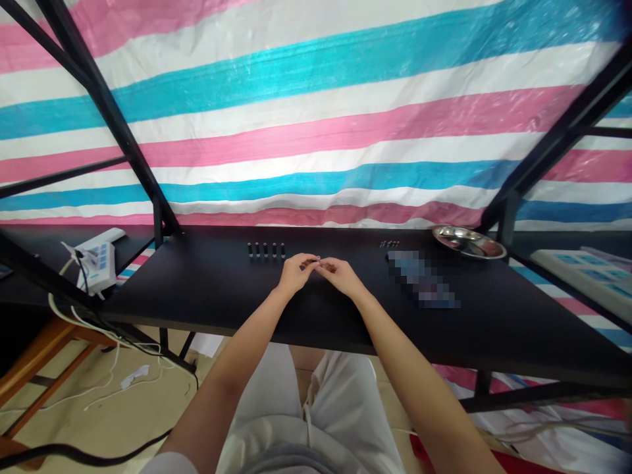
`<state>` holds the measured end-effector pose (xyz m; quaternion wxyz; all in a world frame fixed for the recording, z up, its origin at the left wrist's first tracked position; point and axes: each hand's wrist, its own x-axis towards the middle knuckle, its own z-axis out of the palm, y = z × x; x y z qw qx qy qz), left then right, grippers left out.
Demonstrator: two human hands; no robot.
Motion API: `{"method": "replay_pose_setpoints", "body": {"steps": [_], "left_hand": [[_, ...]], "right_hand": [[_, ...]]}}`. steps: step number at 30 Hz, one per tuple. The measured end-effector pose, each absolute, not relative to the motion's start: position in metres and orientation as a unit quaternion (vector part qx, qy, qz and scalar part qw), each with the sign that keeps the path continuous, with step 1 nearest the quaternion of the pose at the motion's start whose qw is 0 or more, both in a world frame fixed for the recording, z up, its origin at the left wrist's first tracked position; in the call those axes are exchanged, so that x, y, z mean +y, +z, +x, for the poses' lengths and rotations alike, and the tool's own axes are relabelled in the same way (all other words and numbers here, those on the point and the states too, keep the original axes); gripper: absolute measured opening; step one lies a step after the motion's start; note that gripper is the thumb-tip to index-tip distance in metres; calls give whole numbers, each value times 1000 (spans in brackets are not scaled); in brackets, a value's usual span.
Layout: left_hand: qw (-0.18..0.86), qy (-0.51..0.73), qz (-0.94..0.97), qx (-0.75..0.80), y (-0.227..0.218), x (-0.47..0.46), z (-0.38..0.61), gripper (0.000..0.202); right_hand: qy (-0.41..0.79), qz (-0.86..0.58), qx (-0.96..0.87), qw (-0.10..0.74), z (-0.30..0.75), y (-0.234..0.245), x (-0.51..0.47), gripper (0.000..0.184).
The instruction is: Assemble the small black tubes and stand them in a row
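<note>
Well to the left of the left hand, beyond the table's end, a white power strip (103, 263) with plugs in it rests on another dark surface, and below it stands a wooden stool (37, 368) on the pale floor. The black table (197, 286) runs under both hands, and a striped sheet (296, 135) in pink, white and blue hangs behind it. Just left of the left hand, five small dark tubes (265, 250) with pale lower parts stand in a row. Right of the right hand lie a few tiny bits (389, 244); nearer on that side is a blurred-out thing (422, 282), and farther right a shiny metal plate (494, 252).

The left hand (295, 271) is curled, thumb and finger pinching a small piece (318, 258), too small to make out. The right hand (342, 275), also curled, meets it there, its fingertips closed on that same piece, just above the table.
</note>
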<state>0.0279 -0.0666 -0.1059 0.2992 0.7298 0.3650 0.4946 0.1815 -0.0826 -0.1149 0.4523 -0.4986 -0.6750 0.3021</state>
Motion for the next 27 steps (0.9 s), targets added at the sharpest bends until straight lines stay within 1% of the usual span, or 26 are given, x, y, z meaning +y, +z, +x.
{"method": "replay_pose_setpoints", "body": {"steps": [4,6,9,12,15,18,22,27], "left_hand": [[280,468,751,372,-104,-69,28,15],[275,467,752,376,-105,-68,28,16],[257,475,747,388,-106,-67,27,22],[197,465,761,408,-107,-67,25,23],[128,419,794,421,-105,-69,22,21],[94,369,820,426,-103,-71,23,23],[88,324,840,427,-102,-73,25,24],[88,302,854,414,-102,-73,26,22]], "right_hand": [[250,-505,-700,438,179,-112,-86,31],[234,-503,-705,442,178,-112,-86,31],[224,-507,-697,455,181,-116,-76,33],[217,-523,-666,485,191,-124,-52,35],[189,-549,-628,518,206,-129,-21,37],[163,-611,-610,478,218,-128,8,31],[127,-677,-603,402,227,-125,34,16],[92,-719,-609,321,234,-130,51,13]]}}
